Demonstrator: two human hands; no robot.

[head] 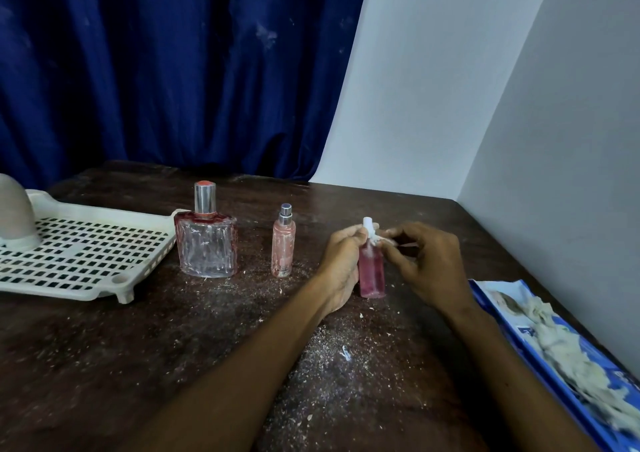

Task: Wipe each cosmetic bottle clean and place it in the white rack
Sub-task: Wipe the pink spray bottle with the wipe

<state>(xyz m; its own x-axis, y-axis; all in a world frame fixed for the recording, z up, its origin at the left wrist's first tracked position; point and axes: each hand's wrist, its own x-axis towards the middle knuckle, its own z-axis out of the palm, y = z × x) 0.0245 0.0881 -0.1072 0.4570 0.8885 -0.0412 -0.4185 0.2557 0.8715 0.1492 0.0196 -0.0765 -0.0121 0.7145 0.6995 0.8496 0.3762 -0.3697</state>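
A slim pink spray bottle [372, 275] with a white nozzle stands upright on the dark table. My left hand [341, 264] grips it near the neck. My right hand [426, 264] pinches a small white scrap of wipe [384, 240] against the nozzle. To the left stand a small peach spray bottle [283, 249] and a wide clear glass perfume bottle [206, 244] with a silver cap, both streaked with white. The white perforated rack [86, 254] lies at the far left.
A grey domed object [15, 216] sits on the rack's back left. A blue packet [561, 358] with crumpled white wipes lies along the right table edge by the wall. White dust and crumbs cover the table [104, 347]. A blue curtain hangs behind.
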